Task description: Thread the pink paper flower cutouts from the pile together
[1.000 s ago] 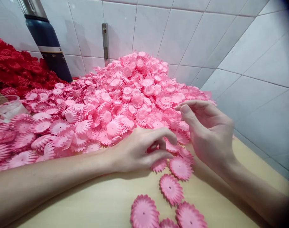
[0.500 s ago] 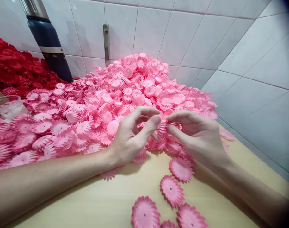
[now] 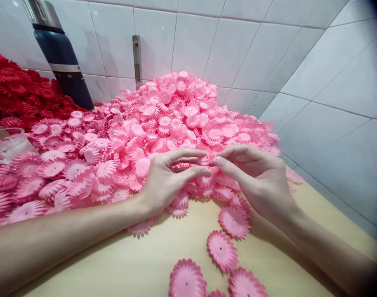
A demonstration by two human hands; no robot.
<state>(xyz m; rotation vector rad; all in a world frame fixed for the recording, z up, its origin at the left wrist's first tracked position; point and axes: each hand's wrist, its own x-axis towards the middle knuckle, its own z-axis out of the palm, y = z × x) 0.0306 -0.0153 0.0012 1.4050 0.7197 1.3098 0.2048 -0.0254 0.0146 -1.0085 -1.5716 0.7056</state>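
Observation:
Both of my hands are raised in front of a large heap of pink flower petal discs (image 3: 188,111), fingertips facing each other. My left hand (image 3: 170,177) has its fingers stretched out and the thumb apart below them, with nothing visible between. My right hand (image 3: 259,177) has its thumb and forefinger pinched together close to the left fingertips. Whatever is in that pinch, if anything, cannot be made out against the pink behind. Below the hands, loose scalloped discs with a small centre hole lie on the pale table, one pink disc (image 3: 222,251) among them.
A dark blue bottle (image 3: 64,68) stands at the back left beside a heap of red petal discs (image 3: 24,90). At the left edge is a clear plastic container (image 3: 12,146). White tiled walls (image 3: 238,45) close off the back and right; a metal bracket (image 3: 136,62) is fixed there.
The pink petal disc held between both hands is no longer visible there. My left thumb has moved down, away from its fingers. The right hand has shifted slightly left; the view has moved a little.

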